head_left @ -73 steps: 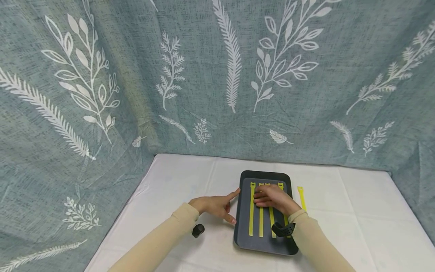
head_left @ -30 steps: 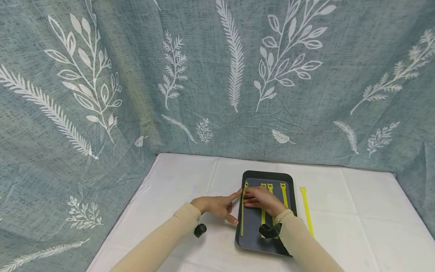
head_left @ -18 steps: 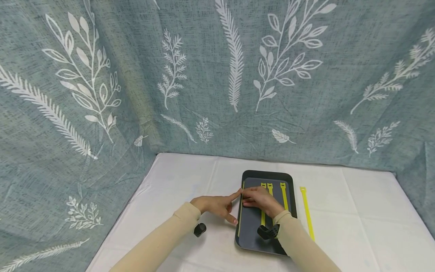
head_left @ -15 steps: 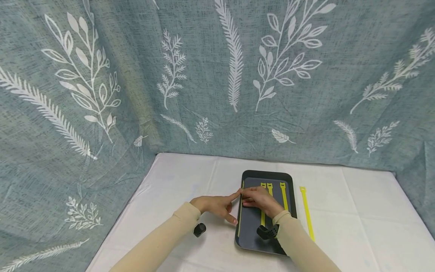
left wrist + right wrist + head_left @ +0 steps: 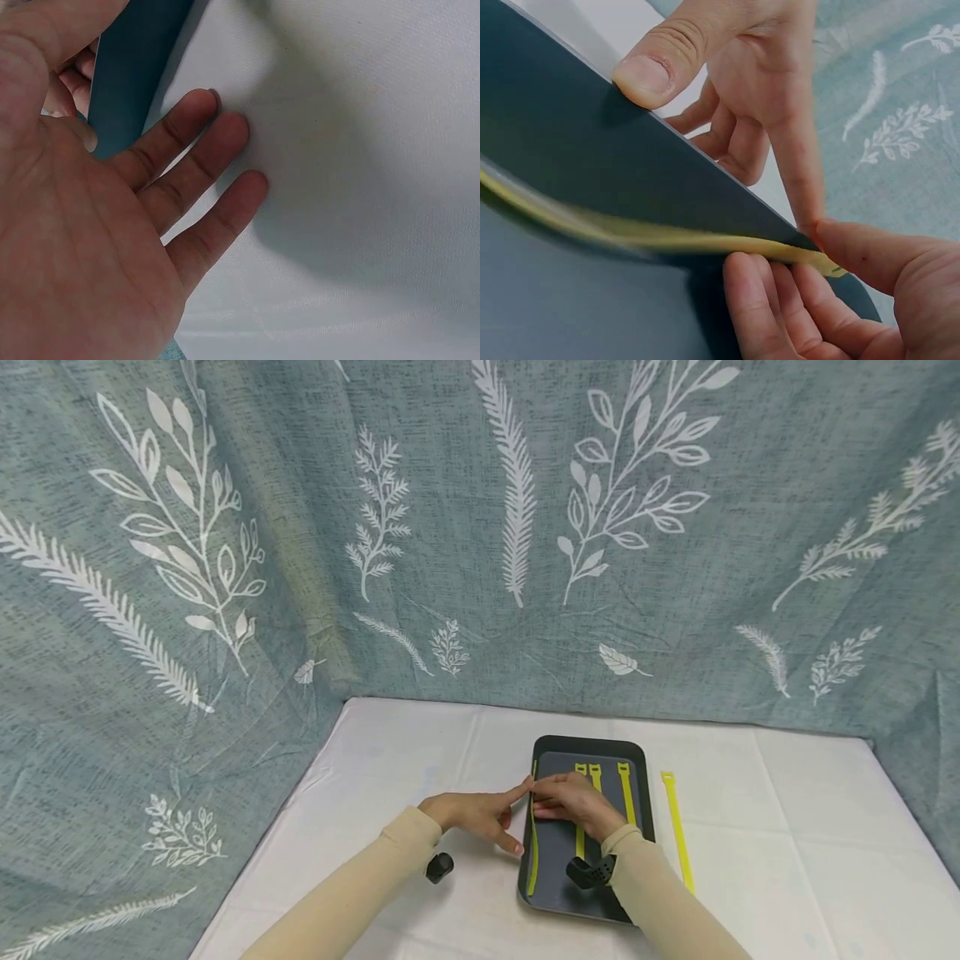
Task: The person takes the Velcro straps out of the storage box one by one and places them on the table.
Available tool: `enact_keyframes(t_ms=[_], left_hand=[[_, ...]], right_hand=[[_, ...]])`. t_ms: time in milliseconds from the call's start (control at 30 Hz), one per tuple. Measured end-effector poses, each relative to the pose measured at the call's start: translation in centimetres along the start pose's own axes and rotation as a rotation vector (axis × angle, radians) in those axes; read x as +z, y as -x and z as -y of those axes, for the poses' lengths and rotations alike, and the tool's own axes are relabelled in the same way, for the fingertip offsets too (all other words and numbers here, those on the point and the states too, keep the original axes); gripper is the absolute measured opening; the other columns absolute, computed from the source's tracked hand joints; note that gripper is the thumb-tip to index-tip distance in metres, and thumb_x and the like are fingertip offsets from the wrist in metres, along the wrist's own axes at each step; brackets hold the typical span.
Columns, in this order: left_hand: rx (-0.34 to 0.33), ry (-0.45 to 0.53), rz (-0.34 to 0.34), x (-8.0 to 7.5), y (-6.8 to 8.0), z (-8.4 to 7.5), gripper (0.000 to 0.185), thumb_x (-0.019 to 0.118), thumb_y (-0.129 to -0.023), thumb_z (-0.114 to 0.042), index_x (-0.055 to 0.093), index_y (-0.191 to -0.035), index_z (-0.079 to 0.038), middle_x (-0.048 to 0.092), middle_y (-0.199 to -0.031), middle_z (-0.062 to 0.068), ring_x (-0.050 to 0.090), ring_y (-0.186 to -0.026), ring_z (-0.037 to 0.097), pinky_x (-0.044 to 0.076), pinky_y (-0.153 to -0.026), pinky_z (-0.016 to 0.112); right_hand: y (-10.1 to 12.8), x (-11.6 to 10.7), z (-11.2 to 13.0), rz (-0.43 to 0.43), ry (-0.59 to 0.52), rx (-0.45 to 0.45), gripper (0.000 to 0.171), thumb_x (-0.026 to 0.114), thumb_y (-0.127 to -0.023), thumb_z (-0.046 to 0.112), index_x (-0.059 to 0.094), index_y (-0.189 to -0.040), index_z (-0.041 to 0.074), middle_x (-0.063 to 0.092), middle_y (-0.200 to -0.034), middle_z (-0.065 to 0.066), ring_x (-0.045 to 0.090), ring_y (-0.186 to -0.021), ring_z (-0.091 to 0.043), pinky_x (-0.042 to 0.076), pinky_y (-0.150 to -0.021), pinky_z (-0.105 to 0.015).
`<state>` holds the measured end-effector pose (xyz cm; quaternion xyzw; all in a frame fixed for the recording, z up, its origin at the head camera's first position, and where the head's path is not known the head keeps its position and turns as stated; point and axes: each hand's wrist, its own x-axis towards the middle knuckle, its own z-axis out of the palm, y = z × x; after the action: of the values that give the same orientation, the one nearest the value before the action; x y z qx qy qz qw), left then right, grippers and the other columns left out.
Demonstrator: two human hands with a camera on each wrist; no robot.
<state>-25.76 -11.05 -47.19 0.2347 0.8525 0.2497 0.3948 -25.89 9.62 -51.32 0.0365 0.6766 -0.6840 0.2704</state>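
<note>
Right hand: the right hand (image 5: 573,800) pinches the far end of a yellow strap (image 5: 532,852) between thumb and fingers at the left rim of the dark tray (image 5: 592,745); in the right wrist view the same right hand (image 5: 840,300) grips the yellow strap (image 5: 645,236) just where it crosses the dark tray (image 5: 570,150) edge.

Left hand: the left hand (image 5: 472,814) lies beside the tray on the counter (image 5: 390,760), fingers straight and spread, forefinger tip touching the tray's left rim next to the right hand's fingers. The left wrist view shows the left hand (image 5: 97,217) flat and holding nothing, fingertips on the white cloth.

Held strap: it runs along the tray's left rim, far end lifted and bowed, near end resting on the rim.

Other straps: three more yellow straps (image 5: 624,789) lie lengthwise inside the tray, partly hidden under the right hand and sleeve.

Loose strap: one yellow strap (image 5: 677,827) lies on the counter just right of the tray, parallel to it.

Backdrop: grey-blue fabric (image 5: 480,527) with white leaf prints hangs behind and to the left.
</note>
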Motion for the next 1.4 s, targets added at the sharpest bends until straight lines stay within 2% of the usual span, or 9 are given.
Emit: enact_keyframes(t_ms=[433, 633, 800, 1033, 1200, 1400], left_hand=[[0.017, 0.013, 0.009, -0.1, -0.2, 0.1, 0.111, 0.079, -0.089, -0.036, -0.002, -0.165, -0.027, 0.052, -0.089, -0.001, 0.047, -0.08, 0.01, 0.037, -0.076, 0.026], [0.0, 0.005, 0.008, -0.2, 0.0, -0.1, 0.111, 0.079, -0.089, -0.036, -0.002, -0.165, -0.029, 0.055, -0.087, 0.0, 0.049, -0.077, 0.01, 0.038, -0.074, 0.026], [-0.011, 0.007, 0.005, -0.2, 0.0, -0.1, 0.111, 0.079, -0.089, -0.037, -0.001, -0.165, -0.03, 0.056, -0.087, 0.0, 0.05, -0.076, 0.011, 0.038, -0.074, 0.026], [-0.003, 0.017, 0.015, -0.1, 0.0, -0.2, 0.111, 0.079, -0.089, -0.035, -0.002, -0.165, -0.029, 0.056, -0.085, 0.0, 0.05, -0.075, 0.011, 0.038, -0.074, 0.026], [-0.016, 0.024, 0.004, -0.2, 0.0, -0.4, 0.111, 0.079, -0.089, -0.036, -0.002, -0.165, -0.03, 0.055, -0.085, 0.0, 0.049, -0.075, 0.011, 0.038, -0.073, 0.026], [-0.019, 0.02, -0.001, -0.2, 0.1, -0.4, 0.112, 0.08, -0.089, -0.035, -0.002, -0.165, -0.029, 0.055, -0.084, 0.001, 0.048, -0.074, 0.011, 0.037, -0.072, 0.025]], right_hand=[[0.1, 0.2, 0.2, -0.016, -0.002, 0.01, 0.031, 0.065, -0.098, 0.011, 0.065, -0.12, -0.011, 0.067, -0.086, -0.004, 0.068, -0.075, -0.009, 0.06, -0.078, -0.028], [-0.1, 0.4, 0.1, -0.079, 0.029, 0.049, 0.026, 0.065, -0.098, 0.012, 0.068, -0.116, -0.006, 0.068, -0.09, -0.007, 0.067, -0.077, -0.013, 0.061, -0.076, -0.031], [-0.3, 0.5, 0.0, -0.093, 0.038, 0.057, 0.026, 0.063, -0.099, 0.013, 0.067, -0.118, -0.004, 0.067, -0.094, -0.01, 0.067, -0.08, -0.016, 0.062, -0.077, -0.034], [-0.4, 0.2, -0.3, -0.11, 0.014, 0.047, 0.026, 0.062, -0.099, 0.012, 0.067, -0.119, -0.004, 0.068, -0.094, -0.009, 0.067, -0.079, -0.015, 0.061, -0.076, -0.033], [-0.4, -0.1, -0.3, -0.106, 0.008, 0.008, 0.027, 0.06, -0.1, 0.013, 0.065, -0.12, -0.005, 0.068, -0.095, -0.008, 0.067, -0.079, -0.014, 0.061, -0.077, -0.033], [-0.2, -0.6, -0.3, -0.12, 0.001, -0.019, 0.031, 0.06, -0.101, 0.014, 0.062, -0.126, -0.005, 0.068, -0.105, -0.012, 0.068, -0.084, -0.015, 0.061, -0.078, -0.032]])
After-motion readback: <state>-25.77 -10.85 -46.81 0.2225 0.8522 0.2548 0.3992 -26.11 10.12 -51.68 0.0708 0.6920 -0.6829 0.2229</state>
